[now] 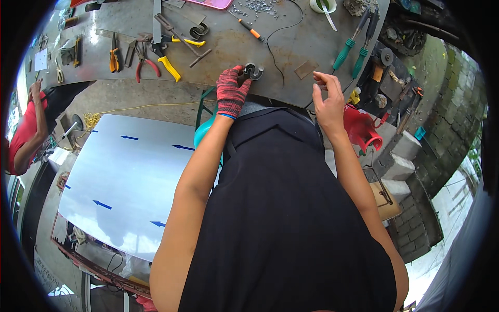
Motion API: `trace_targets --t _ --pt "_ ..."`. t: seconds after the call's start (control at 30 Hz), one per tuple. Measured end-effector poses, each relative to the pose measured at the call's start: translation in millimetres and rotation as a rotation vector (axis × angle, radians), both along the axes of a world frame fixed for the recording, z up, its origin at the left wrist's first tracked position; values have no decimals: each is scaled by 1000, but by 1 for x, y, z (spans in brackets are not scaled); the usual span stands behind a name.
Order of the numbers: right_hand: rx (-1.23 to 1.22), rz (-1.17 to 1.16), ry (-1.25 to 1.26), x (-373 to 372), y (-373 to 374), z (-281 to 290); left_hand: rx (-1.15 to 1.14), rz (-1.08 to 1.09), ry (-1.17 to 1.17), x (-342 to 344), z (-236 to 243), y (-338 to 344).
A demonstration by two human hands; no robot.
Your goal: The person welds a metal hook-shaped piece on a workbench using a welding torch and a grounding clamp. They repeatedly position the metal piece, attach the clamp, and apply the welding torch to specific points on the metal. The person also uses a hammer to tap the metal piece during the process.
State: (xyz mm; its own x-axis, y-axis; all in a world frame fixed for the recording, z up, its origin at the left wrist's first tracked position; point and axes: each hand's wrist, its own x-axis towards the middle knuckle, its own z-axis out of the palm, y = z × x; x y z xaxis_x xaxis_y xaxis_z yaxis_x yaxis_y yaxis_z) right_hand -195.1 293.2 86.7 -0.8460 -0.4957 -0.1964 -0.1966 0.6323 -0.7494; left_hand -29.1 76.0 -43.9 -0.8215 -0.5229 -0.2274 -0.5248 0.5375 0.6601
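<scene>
My left hand (232, 92), in a red and black striped glove, is closed on a curled metal piece (253, 72) at the near edge of the grey metal table (228, 47). The piece is a dark strip rolled into a spiral. My bare right hand (329, 99) hovers by the same edge, fingers apart and bent, holding nothing. Closest to it lie two green-handled tools (344, 53) with dark shafts and a small flat brown metal plate (306, 69). Between my hands, a thin black cord (270, 48) runs over the tabletop.
Yellow-handled snips (169, 66), red-handled pliers (147, 65), orange pliers (114, 60), an orange screwdriver (251, 31) and small metal bits (257, 7) lie on the table. A pale panel with blue arrows (130, 177) is at my left. Another person (31, 125) stands far left.
</scene>
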Motion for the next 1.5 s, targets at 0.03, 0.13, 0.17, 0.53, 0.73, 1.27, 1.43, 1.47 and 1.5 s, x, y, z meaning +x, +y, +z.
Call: trace_targets --t 0.03,0.13,0.17,0.53,0.73,1.27,1.43,1.47,1.5 --pt "-5 8 -2 0 -3 1 23 25 8 0 0 0" --pt "8 48 4 4 -11 1 75 68 40 0 -4 -2" --pt "11 64 13 6 -13 -1 85 64 57 0 -3 -3" --pt "141 378 40 26 -60 -57 294 303 75 -2 -4 -1" --pt "54 236 -275 14 -58 -27 434 296 218 -20 47 7" --pt "-228 -201 -860 12 -28 56 449 43 504 -48 128 17" --pt "-230 -221 -881 10 -30 63 422 -1 527 -42 131 9" --pt "-238 -218 -879 10 -31 63 418 -15 537 -42 132 7" --pt "-246 -215 -878 11 -31 62 414 -29 547 -42 134 5"
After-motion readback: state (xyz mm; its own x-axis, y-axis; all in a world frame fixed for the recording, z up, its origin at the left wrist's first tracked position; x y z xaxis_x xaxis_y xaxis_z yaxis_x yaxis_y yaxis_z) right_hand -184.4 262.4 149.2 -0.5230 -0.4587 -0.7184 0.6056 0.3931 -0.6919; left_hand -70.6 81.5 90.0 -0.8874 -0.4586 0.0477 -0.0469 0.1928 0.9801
